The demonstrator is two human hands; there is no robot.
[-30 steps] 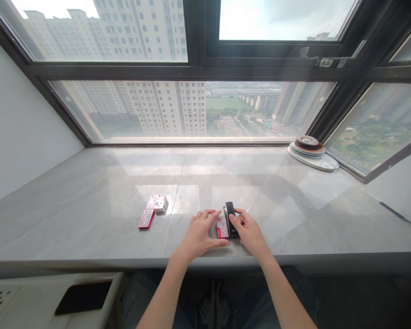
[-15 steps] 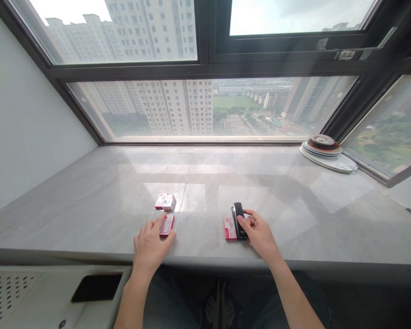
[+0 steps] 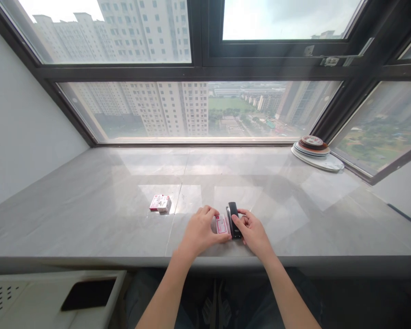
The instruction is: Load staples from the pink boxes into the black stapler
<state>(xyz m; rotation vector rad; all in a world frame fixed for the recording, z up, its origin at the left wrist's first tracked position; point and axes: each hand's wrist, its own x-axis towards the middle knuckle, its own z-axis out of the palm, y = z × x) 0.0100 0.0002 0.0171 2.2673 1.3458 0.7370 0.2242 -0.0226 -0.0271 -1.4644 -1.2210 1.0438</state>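
Note:
My left hand (image 3: 199, 230) grips a small pink-and-white box (image 3: 221, 224) between thumb and fingers, just left of the stapler. Closed around the right side of a black stapler (image 3: 233, 220) is my right hand (image 3: 255, 232), its thumb on the upper part. The stapler lies lengthwise away from me on the grey counter. A pinkish edge shows between the held box and the stapler; the rest of whatever is there is hidden. Farther left and back, small red-and-white boxes (image 3: 160, 203) sit together, apart from both hands.
A stack of round plates or mats (image 3: 313, 151) stands at the back right, by the window frame (image 3: 192, 73). The grey stone counter (image 3: 99, 214) ends at a front edge close to my wrists. Below it at left is a white cabinet (image 3: 27, 306) with a dark recess.
My left hand has carried the pink-and-white box from the left side across to the stapler. The right hand stays on the stapler. The view has shifted slightly.

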